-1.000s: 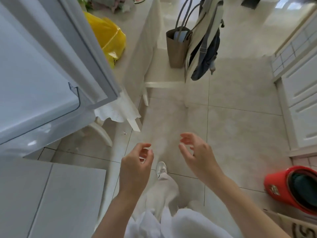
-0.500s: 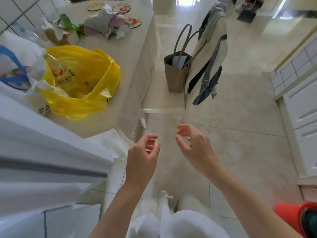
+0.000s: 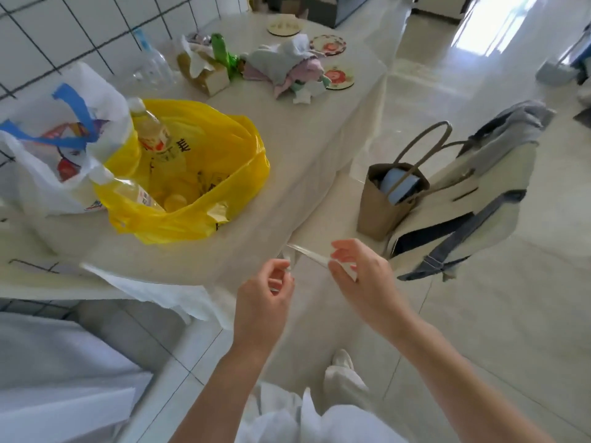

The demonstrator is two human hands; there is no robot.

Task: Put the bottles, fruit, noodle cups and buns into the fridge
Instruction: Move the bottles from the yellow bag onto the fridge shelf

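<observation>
A yellow plastic bag (image 3: 204,199) lies open on the white table (image 3: 287,148), with two bottles of pale yellow drink (image 3: 153,135) (image 3: 134,193) leaning out of it. Left of it stands a white bag with blue handles (image 3: 57,129). A clear bottle with a blue cap (image 3: 153,65) stands by the tiled wall. My left hand (image 3: 262,302) and my right hand (image 3: 361,273) hover side by side in front of the table's near corner, fingers loosely curled, holding nothing.
The white fridge door (image 3: 57,372) fills the lower left. A chair (image 3: 335,199) beside the table carries a brown tote bag (image 3: 387,203) and a backpack draped with clothes (image 3: 473,193). Crumpled cloths (image 3: 287,65) and coasters (image 3: 339,76) lie at the table's far end.
The view has swung up and left from the floor to the table, bringing the bags and bottles into sight. Both hands have risen toward the table's edge, still empty.
</observation>
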